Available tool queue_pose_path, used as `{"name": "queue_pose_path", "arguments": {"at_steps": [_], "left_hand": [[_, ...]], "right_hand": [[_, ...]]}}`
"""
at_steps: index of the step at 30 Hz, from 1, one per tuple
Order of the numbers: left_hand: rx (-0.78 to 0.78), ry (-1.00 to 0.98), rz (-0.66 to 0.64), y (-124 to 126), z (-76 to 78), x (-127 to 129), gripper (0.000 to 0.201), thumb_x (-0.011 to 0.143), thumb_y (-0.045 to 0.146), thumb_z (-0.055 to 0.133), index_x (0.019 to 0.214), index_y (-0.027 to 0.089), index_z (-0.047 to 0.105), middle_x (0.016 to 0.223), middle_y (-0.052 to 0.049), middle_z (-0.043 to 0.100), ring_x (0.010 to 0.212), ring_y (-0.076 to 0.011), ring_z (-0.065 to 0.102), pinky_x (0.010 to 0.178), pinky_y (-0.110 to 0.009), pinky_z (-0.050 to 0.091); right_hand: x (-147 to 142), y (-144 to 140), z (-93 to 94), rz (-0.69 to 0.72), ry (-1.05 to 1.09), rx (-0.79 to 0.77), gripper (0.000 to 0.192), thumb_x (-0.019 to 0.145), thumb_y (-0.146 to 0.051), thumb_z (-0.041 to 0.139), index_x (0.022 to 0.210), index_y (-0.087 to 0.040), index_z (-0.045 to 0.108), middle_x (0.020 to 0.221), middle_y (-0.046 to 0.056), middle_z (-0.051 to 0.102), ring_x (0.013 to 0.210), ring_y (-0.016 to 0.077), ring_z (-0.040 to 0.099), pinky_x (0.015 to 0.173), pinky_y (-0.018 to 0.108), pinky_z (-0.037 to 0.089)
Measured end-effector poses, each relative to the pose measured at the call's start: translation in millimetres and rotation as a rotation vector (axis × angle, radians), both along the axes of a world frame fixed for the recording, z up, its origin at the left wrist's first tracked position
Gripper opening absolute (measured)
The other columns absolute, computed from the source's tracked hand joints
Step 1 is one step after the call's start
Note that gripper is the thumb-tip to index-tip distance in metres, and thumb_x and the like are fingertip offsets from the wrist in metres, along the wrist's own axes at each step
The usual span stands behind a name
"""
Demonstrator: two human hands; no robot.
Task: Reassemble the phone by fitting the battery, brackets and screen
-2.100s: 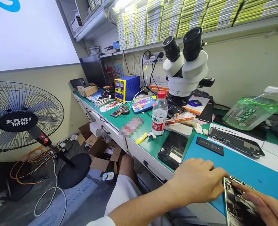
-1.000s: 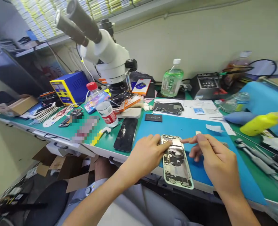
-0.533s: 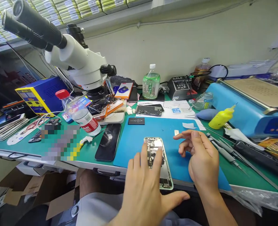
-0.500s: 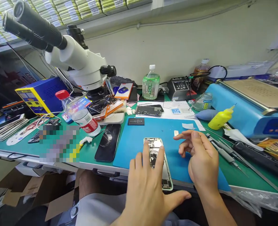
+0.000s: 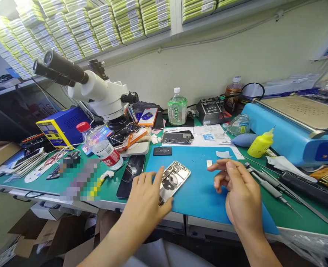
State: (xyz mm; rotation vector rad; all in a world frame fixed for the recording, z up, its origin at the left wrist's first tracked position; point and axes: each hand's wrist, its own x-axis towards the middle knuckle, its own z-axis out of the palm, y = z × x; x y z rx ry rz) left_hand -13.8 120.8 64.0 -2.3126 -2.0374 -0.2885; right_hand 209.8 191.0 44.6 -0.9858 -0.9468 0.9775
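Left hand lies flat, fingers spread, on the near end of the opened phone, pinning it to the blue mat. The phone sits slantwise, its far end angled away to the right, its near end close to the mat's front edge. Right hand hovers just right of it, loosely curled, index finger and thumb extended toward a small white tab; it grips nothing. Between the two hands there is bare blue mat, open room. Left of the left hand, a dark phone lies face up, just off the mat's left edge. Beyond the fingers, a small black battery sits near the mat's far edge, with another opened phone on white paper behind it. Right of the right hand, screwdrivers lie slantwise on the green bench, and a yellow squeeze bottle stands farther out. Far left, a microscope looms over a red-capped water bottle.
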Motion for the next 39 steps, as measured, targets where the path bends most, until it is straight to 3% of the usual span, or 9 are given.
{"name": "queue_pose_path", "arguments": {"at_steps": [4, 7, 10, 12, 15, 21, 26, 32, 39], "left_hand": [[-0.170, -0.151, -0.237, 18.7, 18.1, -30.6, 0.080, 0.098, 0.018, 0.069, 0.170, 0.027, 0.038, 0.150, -0.012, 0.065, 0.142, -0.0315, 0.060, 0.121, -0.052, 0.049], [-0.203, -0.185, -0.349, 37.0, 31.5, -50.5, 0.080, 0.095, 0.020, 0.078, 0.167, 0.033, 0.045, 0.155, -0.005, 0.064, 0.145, -0.0256, 0.059, 0.122, -0.042, 0.051], [-0.182, -0.175, -0.382, 62.5, 38.1, -62.2, 0.056, 0.102, 0.029, 0.075, 0.155, 0.036, 0.058, 0.150, -0.001, 0.069, 0.141, -0.0213, 0.063, 0.120, -0.037, 0.052], [-0.105, -0.155, -0.318, 84.8, 36.4, -65.2, 0.040, 0.111, 0.029, 0.062, 0.151, 0.028, 0.062, 0.148, -0.006, 0.070, 0.140, -0.0240, 0.063, 0.123, -0.044, 0.050], [-0.027, -0.101, -0.226, 120.6, 25.9, -67.1, 0.040, 0.109, 0.029, 0.066, 0.148, 0.019, 0.063, 0.146, -0.014, 0.068, 0.140, -0.0323, 0.062, 0.121, -0.059, 0.050], [-0.052, -0.072, -0.241, 155.7, 8.3, -75.5, 0.040, 0.105, 0.041, 0.074, 0.137, 0.018, 0.068, 0.141, -0.012, 0.069, 0.126, -0.0292, 0.069, 0.107, -0.054, 0.061], [-0.030, -0.166, -0.238, 144.0, 10.2, -79.2, 0.042, 0.103, 0.041, 0.075, 0.138, 0.019, 0.066, 0.135, -0.011, 0.069, 0.118, -0.0277, 0.071, 0.104, -0.051, 0.061], [0.063, -0.324, -0.211, 99.0, 13.4, -79.4, 0.036, 0.101, 0.031, 0.075, 0.134, 0.025, 0.062, 0.135, -0.008, 0.067, 0.123, -0.0272, 0.069, 0.105, -0.040, 0.058], [0.161, -0.507, -0.125, 49.9, -2.0, -66.7, 0.030, 0.103, 0.027, 0.071, 0.129, 0.027, 0.056, 0.127, -0.004, 0.067, 0.116, -0.0219, 0.069, 0.102, -0.035, 0.055]], "right_hand": [[0.6, -0.7, -0.1, 0.007, 0.004, 0.003, 0.035, 0.098, -0.056, 0.070, 0.097, -0.021, 0.073, 0.091, 0.007, 0.078, 0.052, 0.0112, 0.057, 0.043, 0.024, 0.044], [0.6, 0.2, 0.1, 0.012, 0.003, 0.006, 0.034, 0.099, -0.056, 0.069, 0.097, -0.021, 0.073, 0.090, 0.007, 0.077, 0.052, 0.0110, 0.056, 0.044, 0.024, 0.044], [0.9, 0.7, 0.1, 0.020, 0.002, 0.006, 0.035, 0.099, -0.056, 0.069, 0.098, -0.021, 0.073, 0.089, 0.007, 0.077, 0.052, 0.0110, 0.056, 0.044, 0.024, 0.043], [1.4, 0.3, -0.1, 0.029, -0.001, 0.005, 0.036, 0.098, -0.057, 0.070, 0.098, -0.021, 0.073, 0.090, 0.007, 0.077, 0.052, 0.0113, 0.057, 0.044, 0.025, 0.044], [2.0, -0.9, -0.8, 0.031, -0.004, 0.001, 0.036, 0.098, -0.057, 0.070, 0.098, -0.021, 0.074, 0.092, 0.007, 0.077, 0.052, 0.0112, 0.057, 0.044, 0.025, 0.044], [2.7, -1.9, -0.5, 0.036, -0.007, 0.001, 0.035, 0.099, -0.056, 0.070, 0.098, -0.021, 0.075, 0.091, 0.007, 0.077, 0.053, 0.0111, 0.057, 0.044, 0.024, 0.044], [1.9, -1.0, -0.4, 0.046, -0.008, 0.003, 0.034, 0.099, -0.055, 0.070, 0.098, -0.022, 0.075, 0.089, 0.007, 0.077, 0.053, 0.0115, 0.057, 0.044, 0.024, 0.045], [0.4, -1.0, -1.6, 0.051, -0.009, 0.000, 0.033, 0.098, -0.054, 0.071, 0.097, -0.021, 0.076, 0.088, 0.006, 0.077, 0.053, 0.0116, 0.057, 0.044, 0.024, 0.046], [-0.3, -1.2, -1.1, 0.047, -0.030, 0.007, 0.031, 0.100, -0.052, 0.070, 0.096, -0.022, 0.076, 0.088, 0.006, 0.077, 0.054, 0.0115, 0.058, 0.044, 0.024, 0.046]]}}
